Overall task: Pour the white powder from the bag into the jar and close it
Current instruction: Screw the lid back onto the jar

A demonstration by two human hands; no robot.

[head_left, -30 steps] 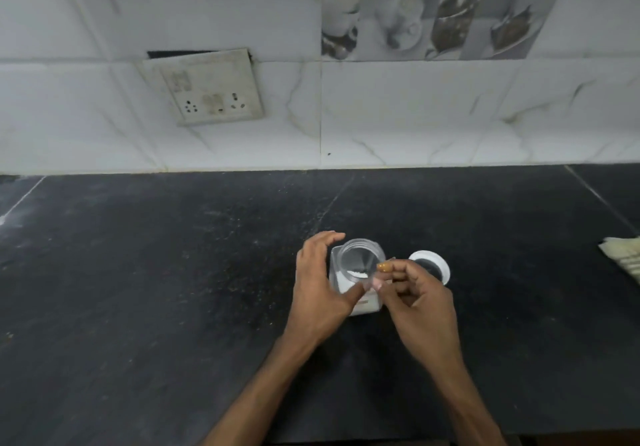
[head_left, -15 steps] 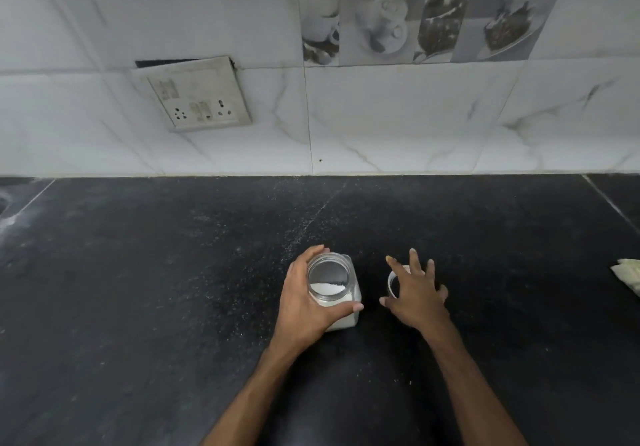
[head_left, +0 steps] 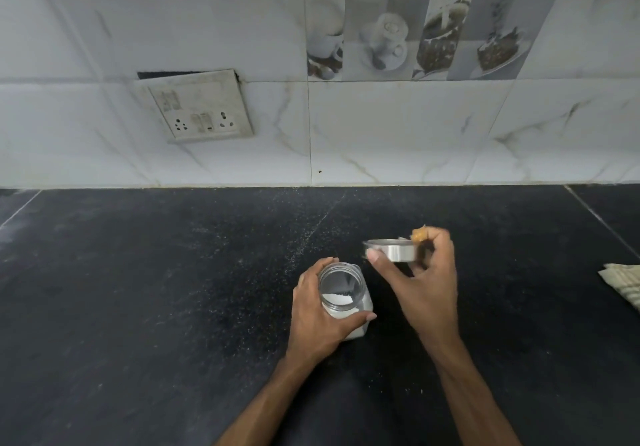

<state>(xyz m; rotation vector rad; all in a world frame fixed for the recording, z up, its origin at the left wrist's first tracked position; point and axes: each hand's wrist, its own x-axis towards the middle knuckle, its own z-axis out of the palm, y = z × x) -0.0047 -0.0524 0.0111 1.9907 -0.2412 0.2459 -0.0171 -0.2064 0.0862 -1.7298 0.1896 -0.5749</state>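
A clear glass jar stands upright on the black counter, its mouth uncovered and white powder in the bottom. My left hand wraps around the jar from the left. My right hand holds a round silver lid by its rim, lifted off the counter, above and to the right of the jar's mouth. No powder bag shows in the frame.
A folded pale cloth lies at the counter's right edge. A tiled wall with a switch and socket plate rises behind the counter. Fine white specks dust the counter behind the jar.
My right hand went from the jar's mouth to the lid lying on the counter, took hold of it and has raised it. My left hand has stayed on the jar.
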